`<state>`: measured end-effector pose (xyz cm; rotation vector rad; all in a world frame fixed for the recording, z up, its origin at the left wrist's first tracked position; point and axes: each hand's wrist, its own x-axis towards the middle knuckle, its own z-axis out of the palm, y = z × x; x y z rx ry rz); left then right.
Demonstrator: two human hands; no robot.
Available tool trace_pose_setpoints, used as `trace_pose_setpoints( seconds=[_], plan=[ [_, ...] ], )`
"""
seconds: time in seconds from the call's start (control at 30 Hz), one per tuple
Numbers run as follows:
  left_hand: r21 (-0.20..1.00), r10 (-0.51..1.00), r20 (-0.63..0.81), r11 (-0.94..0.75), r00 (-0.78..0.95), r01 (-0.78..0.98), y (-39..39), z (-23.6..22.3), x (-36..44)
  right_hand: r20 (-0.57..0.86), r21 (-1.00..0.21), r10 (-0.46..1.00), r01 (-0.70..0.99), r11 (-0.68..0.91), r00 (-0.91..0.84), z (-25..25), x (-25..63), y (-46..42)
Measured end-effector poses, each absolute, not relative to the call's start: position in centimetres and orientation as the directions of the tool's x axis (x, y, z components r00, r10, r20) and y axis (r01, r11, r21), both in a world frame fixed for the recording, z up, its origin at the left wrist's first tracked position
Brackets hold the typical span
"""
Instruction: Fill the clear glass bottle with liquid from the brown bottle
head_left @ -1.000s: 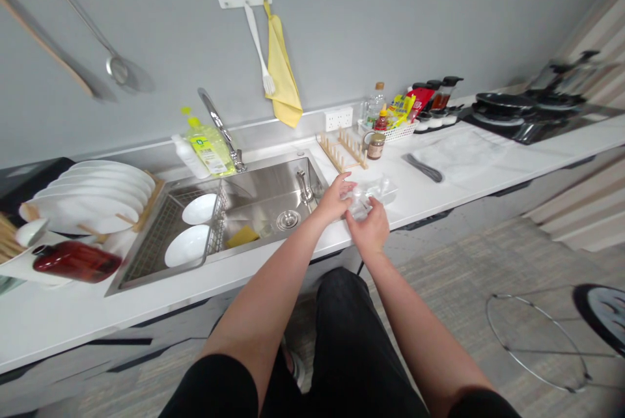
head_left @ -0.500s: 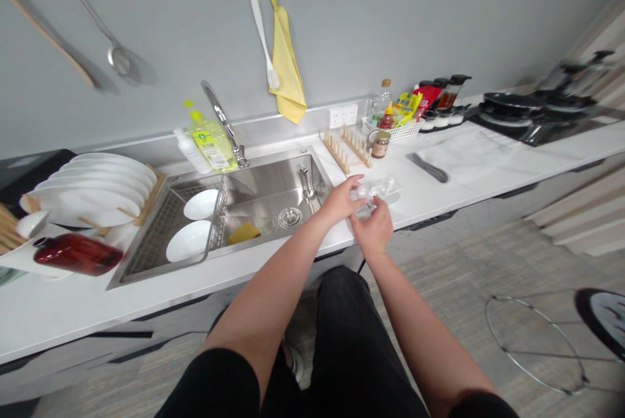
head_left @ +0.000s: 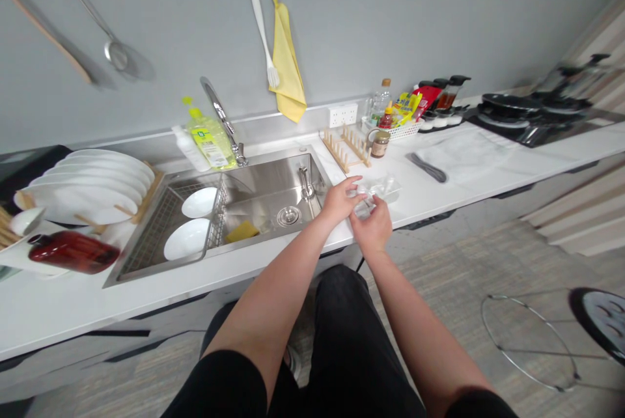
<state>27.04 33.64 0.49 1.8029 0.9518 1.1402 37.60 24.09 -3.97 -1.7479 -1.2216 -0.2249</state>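
Observation:
My left hand (head_left: 340, 202) is at the counter just right of the sink, its thumb and fingers curled around a clear plastic piece (head_left: 364, 208). From the other side my right hand (head_left: 372, 226) grips the same piece, its fingers bent and close to the left fingertips. The piece is see-through, and its exact kind cannot be made out. Right behind the hands, a clear plastic container (head_left: 388, 189) rests on the white counter (head_left: 415, 200). Whether the piece and the container are joined is hidden by the fingers.
Left of my hands lies the steel sink (head_left: 266, 177) with a yellow sponge (head_left: 243, 231) and white bowls (head_left: 188, 239) in a basket. Behind are a wooden rack (head_left: 346, 147), a jar (head_left: 380, 144) and a grey bundle (head_left: 426, 167). A red-brown bottle (head_left: 73, 252) lies far left.
Both hands stay in nearly the same place. The left fingers have shifted slightly around the clear piece, and the whole view has moved a little.

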Motion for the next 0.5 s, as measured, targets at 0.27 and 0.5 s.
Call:
trace_pose_setpoints(
  seconds=[0.27, 0.5],
  plan=[
    [0.592, 0.842, 0.378, -0.54, 0.386, 0.599, 30.1, 2.2, 13.3, 0.591, -0.619, 0.639, 0.785, -0.032, 0.492, -3.7, 37.6, 23.9],
    [0.44, 0.938, 0.295, -0.3, 0.18, 0.846, 24.7, 1.7, -4.7, 0.563, -0.661, 0.652, 0.75, -0.014, 0.508, -3.6, 37.5, 23.7]
  ],
)
